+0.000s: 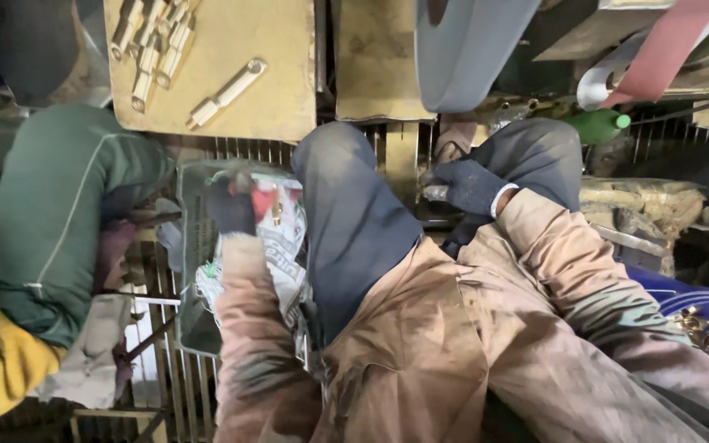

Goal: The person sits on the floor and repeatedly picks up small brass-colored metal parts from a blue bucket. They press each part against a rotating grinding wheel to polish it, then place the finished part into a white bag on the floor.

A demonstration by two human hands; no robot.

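While the gloved right hand (pixel 469 187) is closing around a small metal piece (pixel 435 194), the left hand (pixel 233 209) is pinching a brass fitting (pixel 276 212) upright over the sack-lined crate (pixel 198 246).

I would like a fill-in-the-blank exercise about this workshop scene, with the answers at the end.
1. Both hands wear dark ____.
2. The left hand holds a small ____-coloured fitting over a woven sack.
3. The pile of brass parts lies on a ____ board.
4. The bottle is ____.

Answers: gloves; brass; yellow; green
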